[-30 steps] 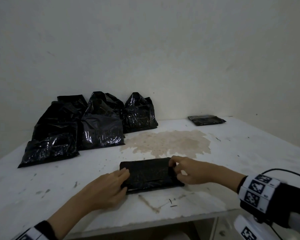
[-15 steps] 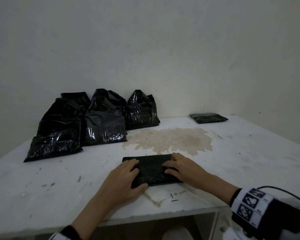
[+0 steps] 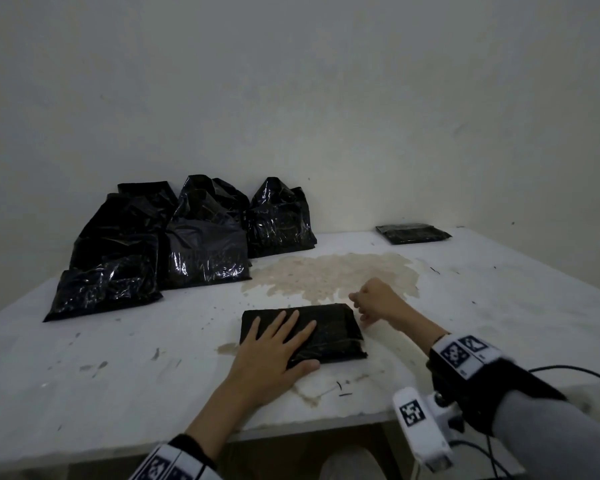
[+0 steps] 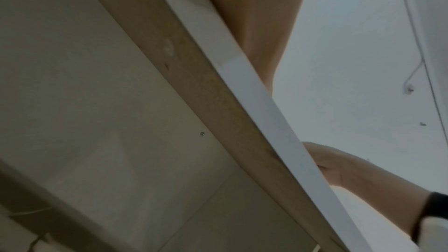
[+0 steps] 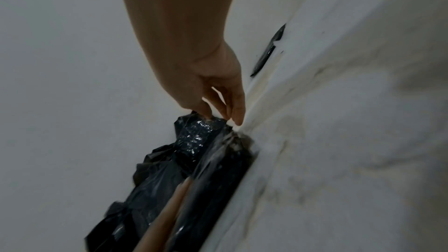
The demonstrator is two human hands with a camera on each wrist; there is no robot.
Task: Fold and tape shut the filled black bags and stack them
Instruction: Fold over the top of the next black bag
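Observation:
A folded black bag (image 3: 329, 332) lies flat on the white table (image 3: 118, 375) in front of me. My left hand (image 3: 288, 337) lies on its left half with fingers straight and spread and the thumb at its near edge. My right hand (image 3: 362, 306) hovers just off the bag's far right corner, fingers loosely curled and holding nothing. In the right wrist view the right hand (image 5: 225, 112) points its fingertips down at the tabletop beside the folded bag (image 5: 218, 179). The left wrist view shows only the table's edge (image 4: 266, 106) from below.
Several filled, unfolded black bags (image 3: 187, 244) lean against the wall at the back left. One flat folded bag (image 3: 413, 233) lies at the far right by the wall. A brown stain (image 3: 333, 275) marks the table's middle. Cables (image 3: 568, 372) hang at my right wrist.
My right hand has lifted off the folded bag and moved to its far right corner. My left hand has slid up to lie flat across the bag's left half.

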